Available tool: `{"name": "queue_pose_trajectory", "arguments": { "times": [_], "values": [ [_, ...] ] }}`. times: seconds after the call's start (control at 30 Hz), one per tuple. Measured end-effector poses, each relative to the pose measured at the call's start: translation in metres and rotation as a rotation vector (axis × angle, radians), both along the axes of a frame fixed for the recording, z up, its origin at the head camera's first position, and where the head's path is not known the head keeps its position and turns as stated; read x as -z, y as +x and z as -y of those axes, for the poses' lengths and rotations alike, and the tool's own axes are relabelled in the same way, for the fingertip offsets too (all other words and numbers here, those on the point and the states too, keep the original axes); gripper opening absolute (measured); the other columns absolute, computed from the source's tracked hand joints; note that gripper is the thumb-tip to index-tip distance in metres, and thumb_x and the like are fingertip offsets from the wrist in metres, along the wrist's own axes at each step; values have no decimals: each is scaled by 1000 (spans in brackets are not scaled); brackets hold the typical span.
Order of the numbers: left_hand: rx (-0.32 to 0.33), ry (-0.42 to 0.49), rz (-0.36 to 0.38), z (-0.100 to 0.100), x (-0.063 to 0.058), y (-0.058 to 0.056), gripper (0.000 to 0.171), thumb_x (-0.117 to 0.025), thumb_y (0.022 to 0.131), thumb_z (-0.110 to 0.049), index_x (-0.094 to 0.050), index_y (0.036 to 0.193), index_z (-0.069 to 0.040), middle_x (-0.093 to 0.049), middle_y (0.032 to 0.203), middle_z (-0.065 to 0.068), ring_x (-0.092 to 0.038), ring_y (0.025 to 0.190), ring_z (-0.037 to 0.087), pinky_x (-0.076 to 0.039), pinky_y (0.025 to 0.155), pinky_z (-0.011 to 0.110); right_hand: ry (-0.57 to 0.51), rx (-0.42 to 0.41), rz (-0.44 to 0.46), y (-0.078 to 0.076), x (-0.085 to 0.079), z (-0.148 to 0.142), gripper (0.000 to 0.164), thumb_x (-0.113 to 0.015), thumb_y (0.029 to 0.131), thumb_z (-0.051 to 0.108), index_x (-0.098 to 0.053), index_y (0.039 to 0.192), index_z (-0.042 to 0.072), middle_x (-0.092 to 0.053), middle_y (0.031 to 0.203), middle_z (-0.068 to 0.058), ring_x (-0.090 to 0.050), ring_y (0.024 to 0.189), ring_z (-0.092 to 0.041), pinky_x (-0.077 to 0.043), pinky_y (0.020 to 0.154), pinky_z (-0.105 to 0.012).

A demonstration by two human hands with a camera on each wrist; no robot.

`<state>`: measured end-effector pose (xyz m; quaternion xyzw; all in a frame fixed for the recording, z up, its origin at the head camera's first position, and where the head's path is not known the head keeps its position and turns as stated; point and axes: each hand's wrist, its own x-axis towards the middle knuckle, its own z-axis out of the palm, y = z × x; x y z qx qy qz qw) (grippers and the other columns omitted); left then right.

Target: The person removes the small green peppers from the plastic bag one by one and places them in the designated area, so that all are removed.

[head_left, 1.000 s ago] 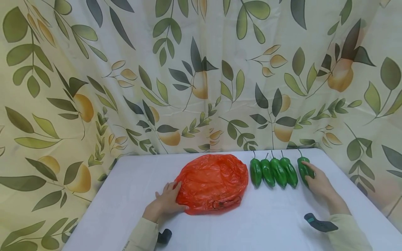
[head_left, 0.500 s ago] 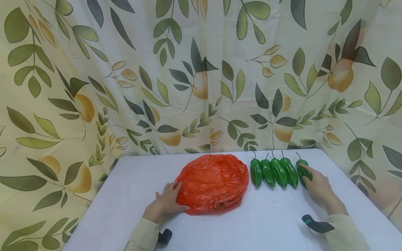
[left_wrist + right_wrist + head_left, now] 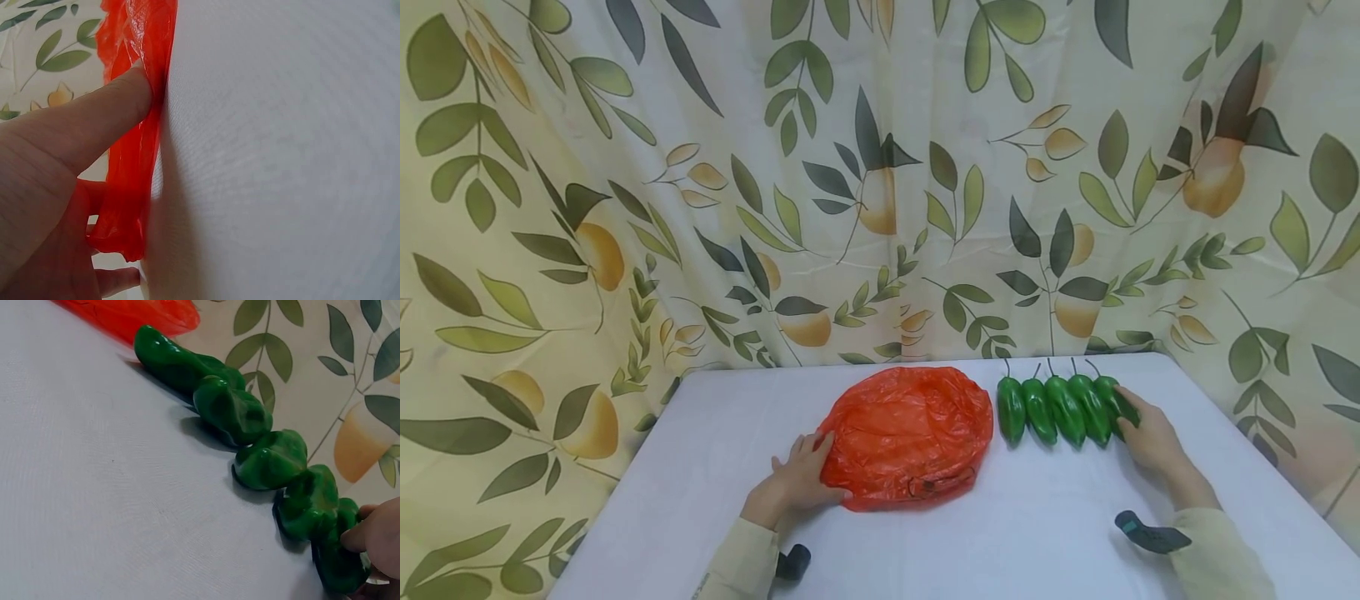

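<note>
At the right end of a row of green peppers, my right hand [image 3: 1153,437] grips the last pepper [image 3: 1103,392], which leans close against its neighbour. In the right wrist view the thumb and fingers [image 3: 356,537] press on that pepper's side, and part of it is hidden by the hand. The other peppers [image 3: 1065,412] lie side by side, stems toward the curtain. My left hand [image 3: 805,475] rests with spread fingers on the left edge of a crumpled red plastic bag [image 3: 910,433]. In the left wrist view its thumb [image 3: 125,94] lies straight against the bag's film.
A white table [image 3: 962,550] bears the bag and peppers. Behind its far edge hangs a curtain [image 3: 880,183] printed with leaves and fruit. Dark wrist-worn devices [image 3: 1150,533] stick out under both forearms. The bag's right edge sits just beside the leftmost pepper.
My right hand has moved left with the last pepper, closing the gap to the row; the pepper has turned slightly, its stem pointing more to the left. My left hand and the bag stay put.
</note>
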<state>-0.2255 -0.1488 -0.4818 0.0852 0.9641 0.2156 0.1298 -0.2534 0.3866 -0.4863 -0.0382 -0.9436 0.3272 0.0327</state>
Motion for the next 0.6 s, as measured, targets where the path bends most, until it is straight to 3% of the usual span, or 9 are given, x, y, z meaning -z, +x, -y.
{"name": "queue_pose_trajectory", "arguments": {
  "times": [0.33,0.6],
  "values": [
    [1,-6,-3,1,3,-2,107,-86,73,-45,-31,160,-16,-35,160,13,-27,149,41,-18,112,82,-6,16,21,-1,3,0,61,-37,104,12,-13,158,-3,-17,152,-48,-17,138,-69,-19,110,-79],
    [1,-12,-8,0,1,-1,107,-86,73,-44,-32,160,-15,-35,160,13,-27,148,41,-19,112,82,21,44,-9,-2,-1,2,63,-38,107,23,-16,155,-11,-22,147,-51,-22,135,-70,-24,108,-79]
  ]
}}
